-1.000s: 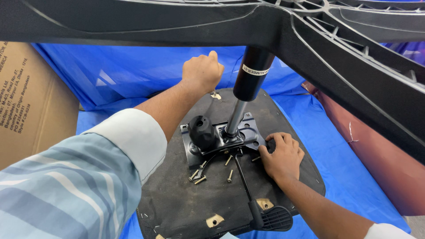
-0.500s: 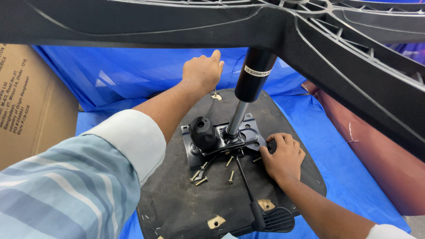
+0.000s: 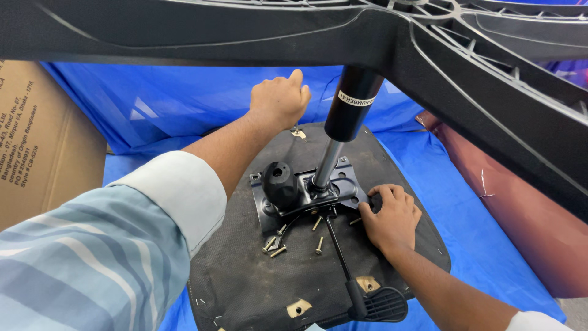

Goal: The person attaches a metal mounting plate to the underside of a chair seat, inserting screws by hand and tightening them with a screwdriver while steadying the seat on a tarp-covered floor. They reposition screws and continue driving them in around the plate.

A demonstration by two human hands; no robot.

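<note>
While the upturned seat pan (image 3: pixel 257 276) lay on the blue tarp (image 3: pixel 471 214), I noted the tilt mechanism plate (image 3: pixel 343 184) already seated on it, with the gas lift cylinder (image 3: pixel 352 110) standing in its socket and the star base (image 3: pixel 478 55) fitted overhead. My left hand (image 3: pixel 278 98) was curled shut against the pan's far edge, steadying it. My right hand (image 3: pixel 392 214) pressed on the plate's right edge, fingers bent around something dark; I could not tell what. Several screws (image 3: pixel 278 245) lay loose beside the plate, so I judged fastening unfinished.
</note>
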